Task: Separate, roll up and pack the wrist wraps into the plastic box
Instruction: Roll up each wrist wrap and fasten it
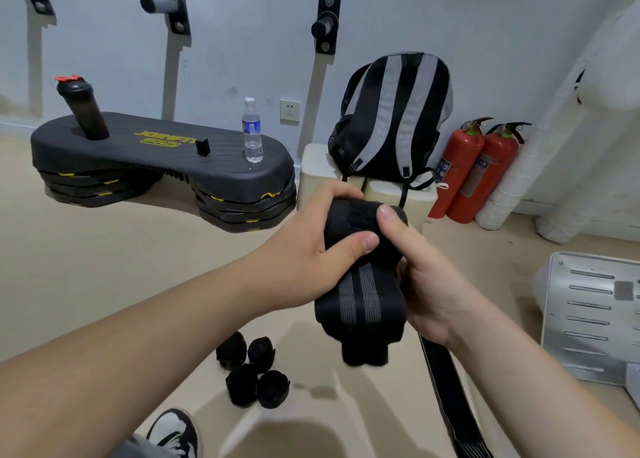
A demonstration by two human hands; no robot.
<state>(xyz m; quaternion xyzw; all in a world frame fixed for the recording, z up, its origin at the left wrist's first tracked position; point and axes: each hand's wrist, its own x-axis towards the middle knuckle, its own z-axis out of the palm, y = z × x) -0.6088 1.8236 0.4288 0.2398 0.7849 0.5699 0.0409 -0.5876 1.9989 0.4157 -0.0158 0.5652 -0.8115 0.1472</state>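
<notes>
- We see both hands raised in the middle of the view, holding 1 black wrist wrap [360, 305] with 2 grey stripes above the floor [104, 284].
- The left hand [304, 256] grips the wrap's upper left side: fingers curled over the top, thumb pressed on the front.
- The right hand [426, 284] clasps the right side, thumb laid over the upper edge and the other fingers tucked behind the cloth.
- The wrap's lower end hangs folded below the hands, touching nothing.
- A long black strap [446, 388] runs from behind the right wrist down to the bottom edge; we cannot tell whether it joins the held wrap.
- 4 rolled wraps [252, 374] sit bunched together on the floor, below the left forearm.
- We cannot make out the plastic box.
- Behind, a black step platform [156, 149] carries a dark shaker bottle [83, 111] and a clear water bottle [252, 131].
- A striped backpack [391, 118] stands on a pale block [315, 170], with 2 red fire extinguishers [474, 170] just beside it.
- A black-and-white shoe [175, 430] shows at the bottom, and a slotted metal panel [588, 319] lies at the right.
</notes>
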